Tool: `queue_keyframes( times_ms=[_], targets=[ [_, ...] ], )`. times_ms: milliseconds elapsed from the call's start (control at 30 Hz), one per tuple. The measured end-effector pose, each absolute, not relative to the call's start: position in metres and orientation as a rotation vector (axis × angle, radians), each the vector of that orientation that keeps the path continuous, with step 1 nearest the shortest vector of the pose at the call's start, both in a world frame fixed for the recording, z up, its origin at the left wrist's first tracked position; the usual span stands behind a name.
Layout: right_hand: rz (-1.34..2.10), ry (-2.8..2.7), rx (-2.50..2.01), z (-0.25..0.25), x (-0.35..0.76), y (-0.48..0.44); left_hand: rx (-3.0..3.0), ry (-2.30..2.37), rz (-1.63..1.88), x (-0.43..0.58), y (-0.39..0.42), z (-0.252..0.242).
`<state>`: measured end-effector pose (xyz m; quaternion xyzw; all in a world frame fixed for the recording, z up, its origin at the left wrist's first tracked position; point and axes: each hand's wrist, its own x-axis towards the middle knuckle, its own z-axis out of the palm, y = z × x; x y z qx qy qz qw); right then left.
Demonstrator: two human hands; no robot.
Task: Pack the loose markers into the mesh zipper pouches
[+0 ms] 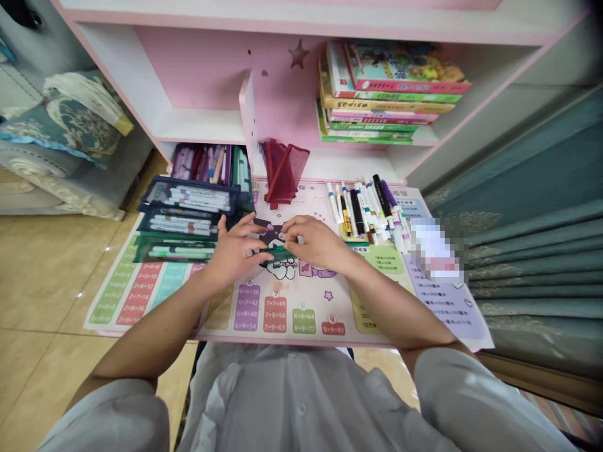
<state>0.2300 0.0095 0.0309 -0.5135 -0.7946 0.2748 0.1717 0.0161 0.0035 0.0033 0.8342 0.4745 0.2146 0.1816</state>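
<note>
Precariously, the dark green pouch (pixel 276 253) lies on the printed desk mat (pixel 311 301), pinched by the right hand (pixel 315 242) with the half-open left hand (pixel 233 251) against it, so a slipped pinch could knock the loose markers (pixel 362 213).

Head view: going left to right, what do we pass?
Teal sofa cushion → open marker cases → left hand → right hand → loose markers → teal curtain
</note>
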Motion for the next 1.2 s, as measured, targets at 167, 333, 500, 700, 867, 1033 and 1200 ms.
queue_keyframes(
  times_ms=[167,333,500,700,867,1033,1200],
  targets=[
    [0.782,-2.263,-1.458,0.031,0.233,0.010,2.343,1.333,0.624,0.016,0.004,0.002],
    [0.762,-2.267,-1.469,0.031,0.238,0.013,2.345,1.347,0.621,0.015,0.005,0.001],
    [0.758,-2.286,-1.486,0.034,0.239,0.014,2.342,1.350,0.619,0.015,0.005,0.000],
    [0.735,-2.292,-1.509,0.035,0.244,0.016,2.340,1.364,0.633,0.015,0.005,-0.001],
    [0.740,-2.307,-1.500,0.035,0.249,0.019,2.331,1.361,0.638,0.016,0.005,0.000],
    [0.753,-2.309,-1.519,0.033,0.252,0.020,2.329,1.366,0.639,0.016,0.005,0.001],
    [0.775,-2.318,-1.524,0.034,0.253,0.021,2.331,1.355,0.638,0.016,0.005,0.001]
  ],
)
